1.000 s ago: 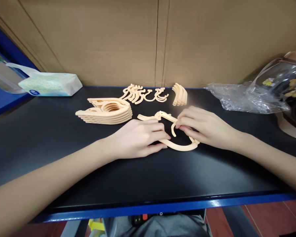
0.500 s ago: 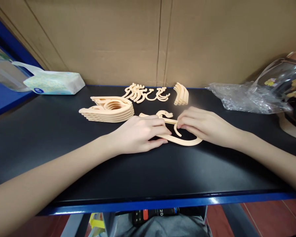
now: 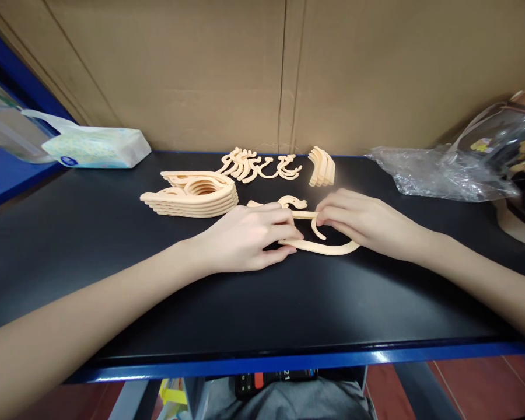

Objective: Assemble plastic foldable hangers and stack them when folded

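A beige plastic folding hanger [image 3: 332, 249] lies flat on the black table between my hands, its curved end toward the right. My left hand [image 3: 258, 236] is closed on its left part, fingers covering the middle. With bent fingers my right hand [image 3: 361, 219] grips the upper bar near the curved end; a thin curved hook piece [image 3: 318, 229] shows beside those fingertips. Just behind my left fingers rests another loose beige piece [image 3: 293, 202], partly hidden. To the left sits a stack of beige hanger parts [image 3: 192, 204].
Several beige hooks [image 3: 245, 163] and a bundle of short curved pieces [image 3: 321, 166] lie at the back. A tissue pack [image 3: 98, 147] stands back left. Crumpled clear plastic [image 3: 441, 175] and a clear bag [image 3: 499, 140] lie right. Behind rises a cardboard wall [image 3: 179, 70]; blue edging [image 3: 306, 360] runs along the front.
The hanger's curved end and the hook piece have shifted very slightly right and up with my right hand. My left hand stays almost still.
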`<state>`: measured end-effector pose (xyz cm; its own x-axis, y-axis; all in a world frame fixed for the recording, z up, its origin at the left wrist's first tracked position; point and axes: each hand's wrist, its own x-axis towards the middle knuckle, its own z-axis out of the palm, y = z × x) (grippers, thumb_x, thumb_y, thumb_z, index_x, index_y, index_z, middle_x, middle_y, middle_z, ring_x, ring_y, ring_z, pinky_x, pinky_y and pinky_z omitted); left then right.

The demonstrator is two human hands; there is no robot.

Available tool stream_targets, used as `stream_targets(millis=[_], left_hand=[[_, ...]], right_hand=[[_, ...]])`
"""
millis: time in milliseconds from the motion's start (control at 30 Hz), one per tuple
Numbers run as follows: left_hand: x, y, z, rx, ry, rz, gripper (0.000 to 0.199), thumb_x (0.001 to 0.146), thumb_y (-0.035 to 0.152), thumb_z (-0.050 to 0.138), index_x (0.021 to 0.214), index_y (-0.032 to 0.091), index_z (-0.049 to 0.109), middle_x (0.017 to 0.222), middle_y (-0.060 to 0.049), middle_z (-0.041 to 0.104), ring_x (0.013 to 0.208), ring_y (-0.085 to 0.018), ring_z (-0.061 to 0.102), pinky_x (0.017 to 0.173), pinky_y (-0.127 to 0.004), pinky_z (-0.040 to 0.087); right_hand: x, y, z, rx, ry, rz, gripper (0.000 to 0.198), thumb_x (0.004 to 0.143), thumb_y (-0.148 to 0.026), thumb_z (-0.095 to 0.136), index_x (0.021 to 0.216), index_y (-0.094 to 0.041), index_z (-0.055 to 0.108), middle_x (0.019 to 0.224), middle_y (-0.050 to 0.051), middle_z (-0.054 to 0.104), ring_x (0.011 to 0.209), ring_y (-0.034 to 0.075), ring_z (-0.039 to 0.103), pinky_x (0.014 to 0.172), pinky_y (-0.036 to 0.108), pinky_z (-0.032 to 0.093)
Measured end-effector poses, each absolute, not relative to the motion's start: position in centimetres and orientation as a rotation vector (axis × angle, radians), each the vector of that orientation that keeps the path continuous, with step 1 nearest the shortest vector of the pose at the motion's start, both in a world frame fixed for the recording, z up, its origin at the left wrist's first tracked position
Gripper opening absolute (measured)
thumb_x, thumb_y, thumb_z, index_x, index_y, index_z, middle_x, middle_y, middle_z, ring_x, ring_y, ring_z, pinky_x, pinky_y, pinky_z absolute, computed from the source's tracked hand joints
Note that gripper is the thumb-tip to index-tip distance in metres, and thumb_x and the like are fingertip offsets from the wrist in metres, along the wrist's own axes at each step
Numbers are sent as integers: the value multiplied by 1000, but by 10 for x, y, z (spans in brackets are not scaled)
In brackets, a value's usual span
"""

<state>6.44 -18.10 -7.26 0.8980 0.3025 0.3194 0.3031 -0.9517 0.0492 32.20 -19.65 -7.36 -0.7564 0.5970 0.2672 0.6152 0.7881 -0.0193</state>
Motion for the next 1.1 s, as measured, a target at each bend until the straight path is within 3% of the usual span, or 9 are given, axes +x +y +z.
stream_targets(millis=[333, 867, 1100], left_hand=[[65, -184, -71, -3034, -520, -492, 23, 87, 19, 51, 103, 23, 67, 96, -1, 65, 86, -14, 59, 71, -23, 45], [63, -184, -72, -3150, -574, -495, 23, 96, 25, 48, 111, 21, 65, 100, -2, 66, 91, -13, 61, 76, -22, 46], [64, -185, -71, -3135, -586, -505, 19, 94, 26, 51, 104, 21, 66, 96, 0, 66, 90, -13, 62, 75, -23, 46]], right_hand=[[324, -194, -74, -957, -2728, -110, 25, 96, -15, 37, 96, -19, 62, 102, 8, 65, 88, 20, 56, 77, 36, 45], [327, -194, -73, -996, -2684, 83, 24, 99, -20, 35, 96, -20, 58, 107, 7, 66, 91, 20, 57, 78, 37, 45], [331, -194, -76, -1028, -2653, 145, 18, 98, -20, 37, 95, -21, 55, 106, 7, 64, 92, 20, 57, 79, 37, 47]])
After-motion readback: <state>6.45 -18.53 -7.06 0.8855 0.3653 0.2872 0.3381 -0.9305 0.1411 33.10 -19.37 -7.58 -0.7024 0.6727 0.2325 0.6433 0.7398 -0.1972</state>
